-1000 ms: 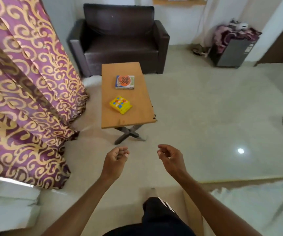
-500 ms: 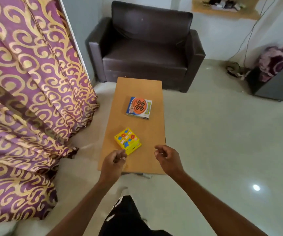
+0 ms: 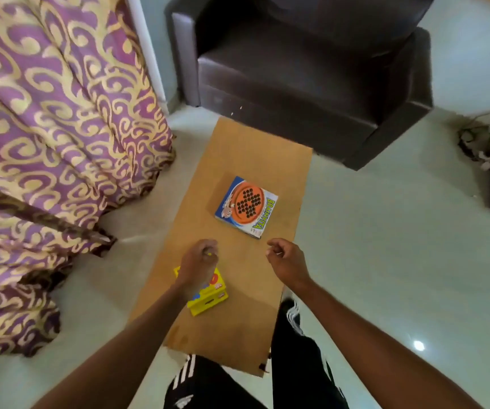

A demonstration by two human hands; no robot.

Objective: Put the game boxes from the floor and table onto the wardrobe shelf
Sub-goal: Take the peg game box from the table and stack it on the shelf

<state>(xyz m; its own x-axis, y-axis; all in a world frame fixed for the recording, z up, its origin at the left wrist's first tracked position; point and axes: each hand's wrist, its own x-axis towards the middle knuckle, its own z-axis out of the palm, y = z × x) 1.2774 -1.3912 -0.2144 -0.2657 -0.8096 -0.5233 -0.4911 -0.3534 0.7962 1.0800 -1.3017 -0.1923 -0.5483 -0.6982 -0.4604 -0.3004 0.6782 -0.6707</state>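
Observation:
Two game boxes lie on a low wooden table [image 3: 249,149]. The flat blue and orange box [image 3: 246,206] sits near the table's middle. The small yellow box [image 3: 208,299] sits closer to me, partly hidden under my left wrist. My left hand [image 3: 199,265] hovers above the yellow box with fingers loosely curled and holds nothing. My right hand [image 3: 286,261] hangs over the table just in front of the blue and orange box, fingers also loosely curled and empty. No wardrobe shelf is in view.
A purple and gold curtain [image 3: 54,160] hangs along the left. A dark brown armchair [image 3: 305,72] stands right behind the table. Pale tiled floor [image 3: 400,246] spreads to the right, with cables [image 3: 480,146] by the wall. My legs in black trousers [image 3: 291,329] stand at the table's near end.
I have stepped up to the table, so it and both boxes now lie directly below me. Both hands have moved forward over the tabletop, the left one above the yellow box.

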